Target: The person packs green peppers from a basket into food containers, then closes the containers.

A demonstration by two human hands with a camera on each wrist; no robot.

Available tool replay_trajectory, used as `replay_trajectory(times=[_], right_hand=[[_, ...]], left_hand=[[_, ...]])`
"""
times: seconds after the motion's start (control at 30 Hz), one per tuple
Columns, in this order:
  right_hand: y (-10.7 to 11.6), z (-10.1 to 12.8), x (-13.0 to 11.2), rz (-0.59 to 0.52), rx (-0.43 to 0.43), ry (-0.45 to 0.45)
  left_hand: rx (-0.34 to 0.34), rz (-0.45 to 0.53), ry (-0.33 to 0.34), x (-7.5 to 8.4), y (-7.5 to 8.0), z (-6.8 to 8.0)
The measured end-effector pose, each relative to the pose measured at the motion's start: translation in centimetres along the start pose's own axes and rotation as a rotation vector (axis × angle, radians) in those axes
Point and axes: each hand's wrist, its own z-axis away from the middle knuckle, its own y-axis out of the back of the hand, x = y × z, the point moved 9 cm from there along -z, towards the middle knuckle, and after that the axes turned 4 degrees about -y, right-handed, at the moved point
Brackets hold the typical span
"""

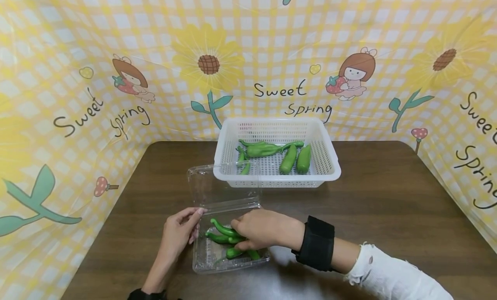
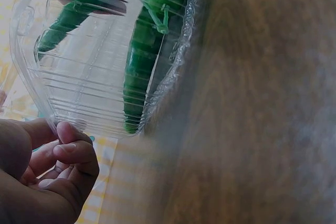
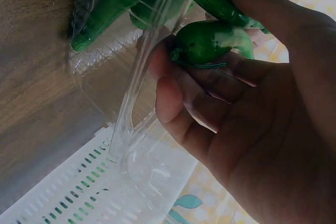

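A clear plastic clamshell box (image 1: 202, 261) lies on the table with its lid raised and several green peppers (image 1: 223, 229) in its base. My left hand (image 1: 180, 231) pinches the box's left rim near the hinge; the left wrist view shows thumb and finger (image 2: 68, 135) on the clear edge. My right hand (image 1: 264, 229) reaches into the box from the right. In the right wrist view its fingers curl under a green pepper (image 3: 207, 40), with the thumb (image 3: 257, 3) above, beside another pepper. The head view hides its fingertips partly behind the peppers.
Behind the box stands a white slotted plastic basket (image 1: 277, 181) holding several larger and smaller green peppers (image 1: 288, 160). The raised lid (image 1: 225, 188) overlaps the basket's front left corner in view. A patterned yellow cloth (image 1: 256, 67) hangs around the brown table (image 1: 388, 205).
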Motion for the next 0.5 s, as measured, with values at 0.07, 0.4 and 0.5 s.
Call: replay_trajectory(times=[0.07, 0.4, 0.5], right_hand=[[-0.1, -0.2, -0.1, -0.001, -0.002, 0.004], [-0.3, -0.8, -1.0, 0.002, 0.015, 0.042], [-0.4, -1.0, -1.2, -0.002, 0.021, 0.055]], left_hand=[[-0.001, 0.001, 0.001, 0.0, 0.0, 0.0], [-0.005, 0.007, 0.001, 0.0, 0.0, 0.1], [-0.010, 0.010, -0.003, 0.1, -0.1, 0.1]])
